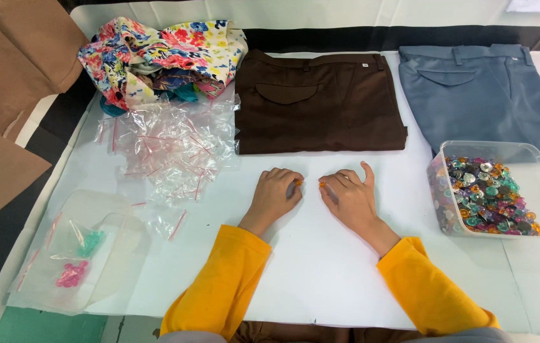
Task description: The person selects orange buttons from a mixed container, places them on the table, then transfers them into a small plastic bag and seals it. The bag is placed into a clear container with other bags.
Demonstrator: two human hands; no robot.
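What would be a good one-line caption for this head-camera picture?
Left hand and right hand each pinch a small orange piece on the white table, beside a tub of colourful gems.

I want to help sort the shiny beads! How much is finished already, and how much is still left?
Done: two small bags on the left hold teal and pink beads. In hand: the left hand and right hand each pinch a small orange bead on the white table. Left: the clear tub is still full of mixed beads, and a pile of empty bags waits.
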